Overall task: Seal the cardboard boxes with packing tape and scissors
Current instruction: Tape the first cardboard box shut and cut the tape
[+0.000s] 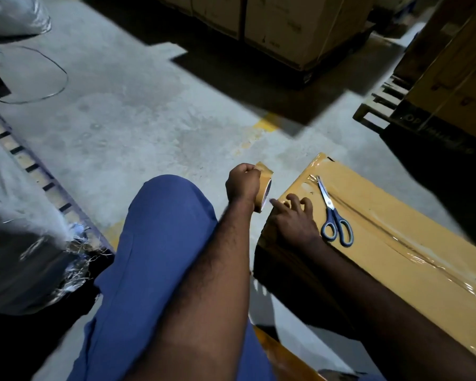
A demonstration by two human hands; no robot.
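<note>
While left hand (243, 185) grips tape roll (265, 192), right hand (294, 220) spread-fingered, apparently on box (401, 237)

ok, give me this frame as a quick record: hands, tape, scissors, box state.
left hand: grips the tape roll, held just off the box's corner
right hand: fingers spread on the box top, index pointing toward the roll
scissors: lying shut on the box top along the seam, untouched
seam tape: glossy strip already down the top seam
background: stacked boxes on pallets, concrete floor
</note>
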